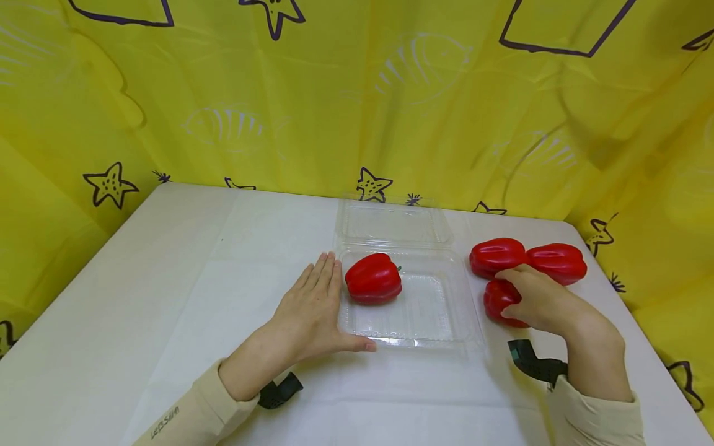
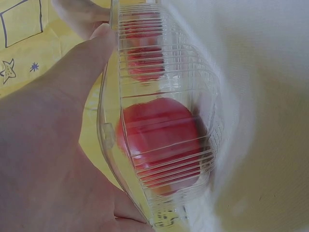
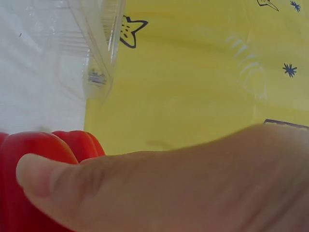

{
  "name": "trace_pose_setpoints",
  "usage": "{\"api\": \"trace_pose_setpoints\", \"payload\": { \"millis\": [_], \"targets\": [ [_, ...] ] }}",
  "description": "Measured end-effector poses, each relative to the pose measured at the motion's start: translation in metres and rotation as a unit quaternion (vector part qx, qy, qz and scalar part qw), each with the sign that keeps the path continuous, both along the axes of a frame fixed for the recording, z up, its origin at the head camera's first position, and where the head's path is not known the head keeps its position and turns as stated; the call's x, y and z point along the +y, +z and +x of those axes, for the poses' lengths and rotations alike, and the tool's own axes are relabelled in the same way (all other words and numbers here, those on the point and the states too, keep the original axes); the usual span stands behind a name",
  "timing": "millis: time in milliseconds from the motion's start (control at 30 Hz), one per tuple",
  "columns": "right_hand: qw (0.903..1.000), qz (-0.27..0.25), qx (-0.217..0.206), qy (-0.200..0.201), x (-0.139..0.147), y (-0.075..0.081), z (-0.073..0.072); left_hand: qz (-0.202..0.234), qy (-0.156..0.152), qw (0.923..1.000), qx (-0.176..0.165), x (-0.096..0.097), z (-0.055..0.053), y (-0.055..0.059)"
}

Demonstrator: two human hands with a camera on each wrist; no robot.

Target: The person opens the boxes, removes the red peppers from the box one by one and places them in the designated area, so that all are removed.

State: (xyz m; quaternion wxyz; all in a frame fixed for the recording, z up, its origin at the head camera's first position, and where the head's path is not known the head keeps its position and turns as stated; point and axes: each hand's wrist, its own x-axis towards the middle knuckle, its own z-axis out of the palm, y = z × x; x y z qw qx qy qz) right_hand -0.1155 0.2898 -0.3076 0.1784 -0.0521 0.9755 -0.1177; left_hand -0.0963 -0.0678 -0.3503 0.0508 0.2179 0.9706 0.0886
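Observation:
A clear plastic clamshell container (image 1: 435, 310) lies opened on the table, its lid (image 1: 393, 224) folded back. Inside its left part rests one red bell pepper (image 1: 374, 279), also visible through the ribbed wall in the left wrist view (image 2: 161, 140). My left hand (image 1: 312, 313) has straight fingers along the container's left side, and its thumb lies at the front rim. To the right of the container, my right hand (image 1: 538, 300) grips another red bell pepper (image 1: 498, 297) between thumb and fingers. In the right wrist view the thumb presses on that pepper (image 3: 29, 145); the other fingers are hidden.
Two more red bell peppers, one at the left (image 1: 496, 255) and one at the right (image 1: 559, 261), lie just behind my right hand. A yellow patterned curtain (image 1: 312, 124) hangs along the back and sides of the white table (image 1: 184, 266).

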Motion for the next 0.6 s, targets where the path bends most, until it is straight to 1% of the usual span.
{"api": "trace_pose_setpoints", "payload": {
  "millis": [100, 167, 267, 400, 500, 600],
  "targets": [
    [0.9999, 0.005, 0.01, 0.007, 0.0, 0.002, 0.001, 0.0, -0.001, 1.0, 0.0, 0.0, 0.0, 0.0],
    [0.9996, 0.01, 0.024, 0.012, -0.001, 0.004, 0.002, 0.0, -0.001, 1.0, 0.001, 0.0, 0.0, 0.0],
    [0.9982, 0.011, 0.055, 0.018, -0.007, 0.007, 0.003, 0.0, -0.001, 1.0, 0.003, 0.0, -0.001, -0.001],
    [0.9941, -0.012, 0.101, 0.037, -0.023, 0.012, 0.005, 0.001, -0.001, 1.0, 0.003, 0.0, -0.001, -0.002],
    [0.9852, -0.041, 0.147, 0.077, -0.035, 0.015, 0.009, 0.002, -0.001, 1.0, 0.0, 0.001, -0.001, -0.002],
    [0.9717, -0.07, 0.193, 0.118, -0.049, 0.018, 0.012, 0.001, 0.001, 1.0, -0.003, 0.0, -0.001, -0.001]
  ]
}}
